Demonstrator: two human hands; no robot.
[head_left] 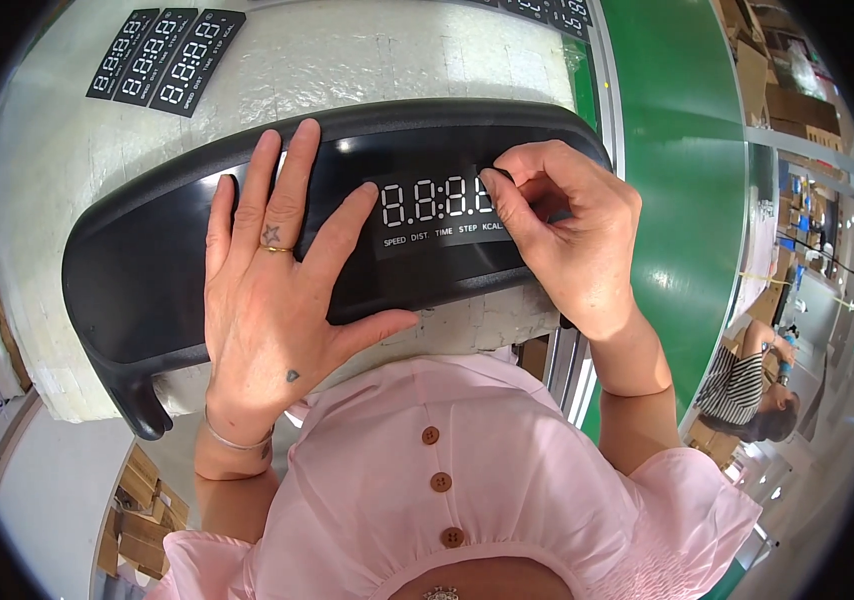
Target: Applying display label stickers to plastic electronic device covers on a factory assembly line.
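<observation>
A long, curved black console panel (147,280) lies in front of me, with a bent black leg at its near left end. On its middle sits a dark display label (427,230) printed with white digit shapes and small white lettering. My left hand (277,265) is spread flat over the panel, its index fingertip at the label's left edge. My right hand (577,225) is closed in a pinch at the label's right end, thumb against fingertip. Its fingers cover that end of the label, so how far the edge is lifted is hidden.
Several similar black labels (167,60) lie at the far left of the pale, film-covered worktable (397,60), more at its far right edge. A metal rail (607,100) borders the table beside a green surface (677,200). Another person (747,395) in a striped top works at the right.
</observation>
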